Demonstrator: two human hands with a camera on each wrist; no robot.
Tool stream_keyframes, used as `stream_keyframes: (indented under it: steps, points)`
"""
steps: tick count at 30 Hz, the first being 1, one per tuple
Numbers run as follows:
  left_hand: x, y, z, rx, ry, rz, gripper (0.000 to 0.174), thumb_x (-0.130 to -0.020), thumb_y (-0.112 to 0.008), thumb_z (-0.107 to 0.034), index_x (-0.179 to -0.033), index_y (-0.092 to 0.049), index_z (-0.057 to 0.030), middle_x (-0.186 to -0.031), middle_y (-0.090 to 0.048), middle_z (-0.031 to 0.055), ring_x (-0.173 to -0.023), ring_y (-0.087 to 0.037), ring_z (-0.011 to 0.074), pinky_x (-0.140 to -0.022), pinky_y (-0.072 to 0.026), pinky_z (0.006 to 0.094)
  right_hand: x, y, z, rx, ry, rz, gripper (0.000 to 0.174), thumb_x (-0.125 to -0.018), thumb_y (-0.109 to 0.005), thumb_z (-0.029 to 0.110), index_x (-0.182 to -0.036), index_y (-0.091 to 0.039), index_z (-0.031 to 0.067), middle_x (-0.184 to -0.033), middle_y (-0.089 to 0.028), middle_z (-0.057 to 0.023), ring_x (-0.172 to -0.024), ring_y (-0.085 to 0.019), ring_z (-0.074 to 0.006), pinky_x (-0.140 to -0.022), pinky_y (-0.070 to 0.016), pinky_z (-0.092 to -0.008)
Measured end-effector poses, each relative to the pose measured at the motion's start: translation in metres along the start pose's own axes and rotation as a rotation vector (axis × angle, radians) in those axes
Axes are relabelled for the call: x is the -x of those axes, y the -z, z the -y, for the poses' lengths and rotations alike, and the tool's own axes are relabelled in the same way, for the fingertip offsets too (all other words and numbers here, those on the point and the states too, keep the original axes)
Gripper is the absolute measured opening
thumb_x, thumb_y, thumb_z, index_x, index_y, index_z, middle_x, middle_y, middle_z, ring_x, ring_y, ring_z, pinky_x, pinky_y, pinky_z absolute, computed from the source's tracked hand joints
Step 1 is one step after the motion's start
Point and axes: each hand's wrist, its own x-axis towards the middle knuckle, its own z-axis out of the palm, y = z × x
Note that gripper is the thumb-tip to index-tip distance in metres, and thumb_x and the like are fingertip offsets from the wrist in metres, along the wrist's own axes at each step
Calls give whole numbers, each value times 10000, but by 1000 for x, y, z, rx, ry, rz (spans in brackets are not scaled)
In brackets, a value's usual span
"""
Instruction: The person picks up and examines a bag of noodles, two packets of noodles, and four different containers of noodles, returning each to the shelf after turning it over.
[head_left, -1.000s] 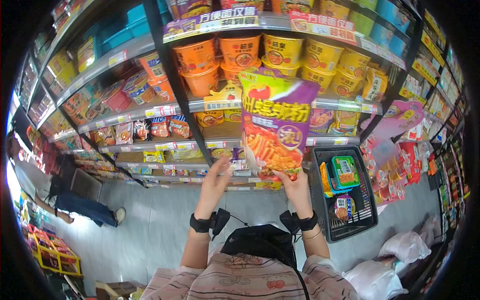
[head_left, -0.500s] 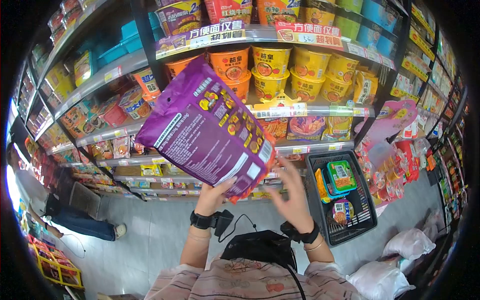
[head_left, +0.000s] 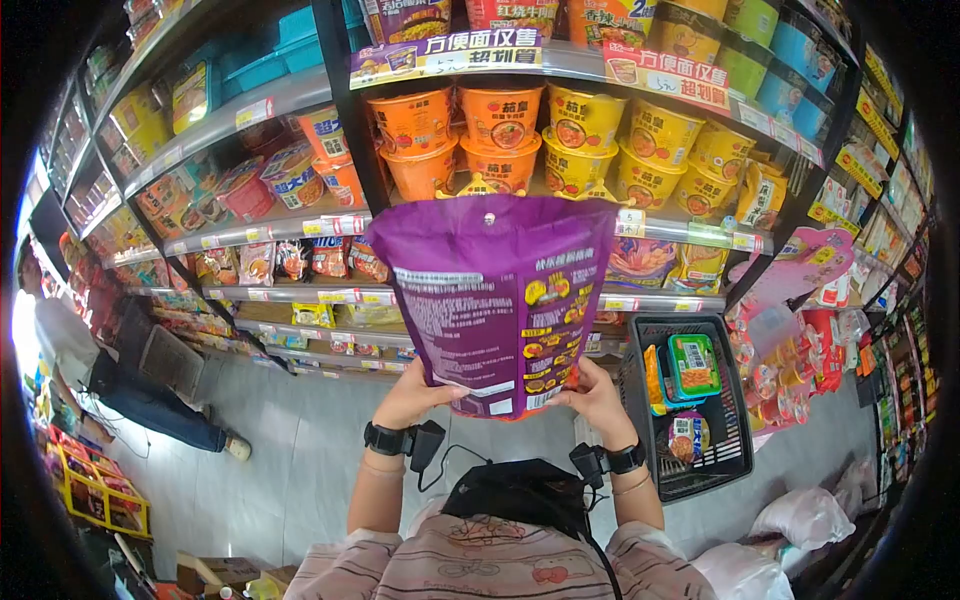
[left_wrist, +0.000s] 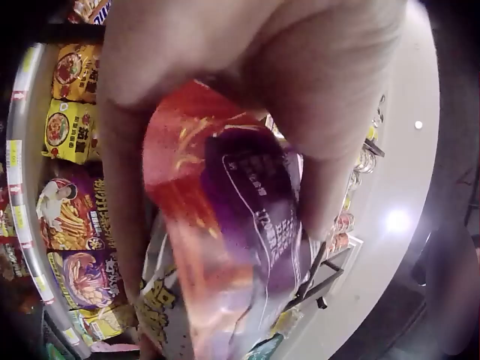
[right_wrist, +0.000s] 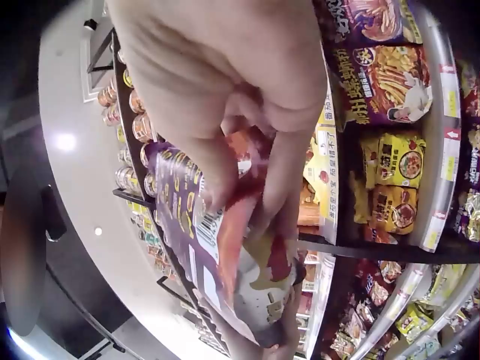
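Note:
A large purple noodle bag point(head_left: 500, 300) stands upright in front of the shelves, its printed back toward me. My left hand point(head_left: 420, 392) grips its lower left corner and my right hand point(head_left: 595, 392) grips its lower right corner. In the left wrist view the fingers point(left_wrist: 315, 127) curl over the bag point(left_wrist: 240, 225), whose red and purple front shows. The right wrist view has fingers point(right_wrist: 217, 165) pinching the bag point(right_wrist: 202, 247) near its barcode edge.
Shelves of orange and yellow noodle cups point(head_left: 500, 125) and snack packets point(head_left: 330, 255) fill the wall ahead. A black shopping basket point(head_left: 735, 440) with several packaged goods sits on the floor at right. Another person point(head_left: 70, 350) crouches at far left. White bags point(head_left: 805, 515) lie lower right.
The bag was turned from its front to its back, tilted through the left hand, and is now upright again. The right hand let go midway and has taken hold again.

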Motion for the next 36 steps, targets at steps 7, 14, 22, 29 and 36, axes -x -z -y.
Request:
stream_keyframes:
  steps: [7, 14, 22, 29, 36]
  points:
    - [6, -12, -12, -326, -59, 145, 687, -609, -777, -46, -1196, -421, -15, -1091, -550, 55, -971, -513, 122, -836, -443, 287, 3, -4, -8, -15, 6, -25, 510, -718, -680, 6, -1177, -461, -21, -1078, -568, -44, -968, -535, -113, -831, -451, -263]
    - [7, -7, 3, -277, -2, 130, 588, -629, -757, -8, -1144, -473, -6, -1059, -570, 49, -951, -518, 108, -816, -450, 268, 6, -7, -10, -23, -1, -21, 506, -721, -668, -27, -1183, -462, -27, -1067, -572, -50, -961, -534, -109, -821, -457, -261]
    - [12, -6, 17, -283, -45, 68, 552, -646, -752, -28, -1128, -485, -11, -1053, -576, 42, -951, -519, 111, -823, -444, 275, 9, 0, -19, 78, -32, 51, 593, -713, -665, -50, -1243, -407, 8, -1143, -528, -58, -992, -521, -128, -828, -461, -278]
    - [20, -11, 21, -237, -27, 29, 563, -632, -756, -16, -1129, -490, -12, -1054, -583, 41, -948, -527, 122, -833, -441, 283, -18, 4, 90, -52, 389, -26, 541, -885, -483, 223, -1338, -239, 59, -1360, -309, -163, -1233, -356, -283, -977, -338, -414]
    - [24, 1, 25, -203, 79, 114, 537, -636, -743, 4, -1119, -508, -8, -1059, -585, 45, -960, -526, 128, -842, -437, 291, -51, -10, 139, 392, -79, 54, 346, -925, -435, 236, -1138, -481, -34, -1139, -518, -44, -1069, -434, -108, -931, -326, -250]
